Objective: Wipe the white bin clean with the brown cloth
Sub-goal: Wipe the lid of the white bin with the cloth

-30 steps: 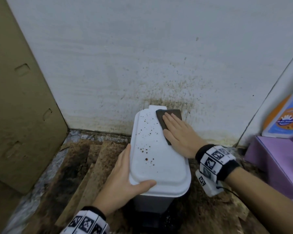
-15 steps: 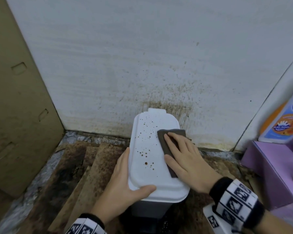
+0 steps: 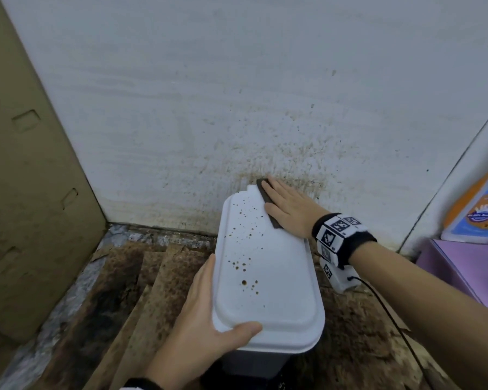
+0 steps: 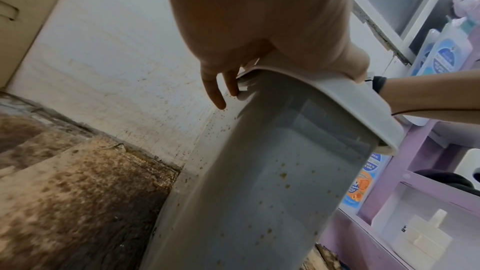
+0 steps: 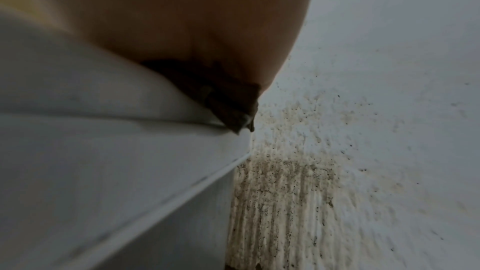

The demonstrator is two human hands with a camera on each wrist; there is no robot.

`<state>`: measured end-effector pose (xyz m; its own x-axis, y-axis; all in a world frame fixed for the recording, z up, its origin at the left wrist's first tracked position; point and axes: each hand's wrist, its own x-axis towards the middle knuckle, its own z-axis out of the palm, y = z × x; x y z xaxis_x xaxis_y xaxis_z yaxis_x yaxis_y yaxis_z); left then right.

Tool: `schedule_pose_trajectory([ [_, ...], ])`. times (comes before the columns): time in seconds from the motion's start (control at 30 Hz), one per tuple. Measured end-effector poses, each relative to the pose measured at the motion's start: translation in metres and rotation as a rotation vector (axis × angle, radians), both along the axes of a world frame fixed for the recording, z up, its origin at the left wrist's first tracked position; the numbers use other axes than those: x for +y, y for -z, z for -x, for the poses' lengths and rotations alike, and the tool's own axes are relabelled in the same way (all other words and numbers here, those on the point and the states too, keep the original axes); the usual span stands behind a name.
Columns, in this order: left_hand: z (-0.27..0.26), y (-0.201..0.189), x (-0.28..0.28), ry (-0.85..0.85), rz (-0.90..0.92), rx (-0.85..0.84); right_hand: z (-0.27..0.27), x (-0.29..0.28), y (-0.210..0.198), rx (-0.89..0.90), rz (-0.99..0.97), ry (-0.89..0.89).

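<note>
**Wiping the spotty bin by the dirty wall**

From my head, the white bin (image 3: 265,266) is sitting against the stained wall (image 3: 237,94). My right hand (image 3: 289,211) is pressing the brown cloth (image 3: 266,202) flat, fingers straight, on the lid's far corner.

By my left wrist, my left hand (image 4: 259,28) is gripping the lid's edge over a grimy floor (image 4: 64,192).

By my right wrist, the cloth is reaching the wall.

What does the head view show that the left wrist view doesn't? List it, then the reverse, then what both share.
Only the head view: the lid top with brown spots along its left half, and the right hand pressing the brown cloth flat at the lid's far right corner. Only the left wrist view: the bin's grey side wall, speckled too. Both: the left hand gripping the lid's rim, and the stained wall.
</note>
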<state>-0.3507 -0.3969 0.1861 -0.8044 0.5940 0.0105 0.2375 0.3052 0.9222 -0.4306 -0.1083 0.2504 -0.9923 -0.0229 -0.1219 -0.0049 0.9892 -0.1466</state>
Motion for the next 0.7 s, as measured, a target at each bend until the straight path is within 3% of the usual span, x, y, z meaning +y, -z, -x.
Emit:
schedule_pose_trajectory([
  [0.27, -0.003, 0.002, -0.002, 0.009, 0.063, 0.037, -0.033, -0.011, 0.0, 0.014, 0.033, 0.009],
  [0.7, -0.008, 0.006, -0.001, -0.006, 0.032, 0.033, -0.177, -0.076, 0.007, 0.102, 0.173, 0.058],
])
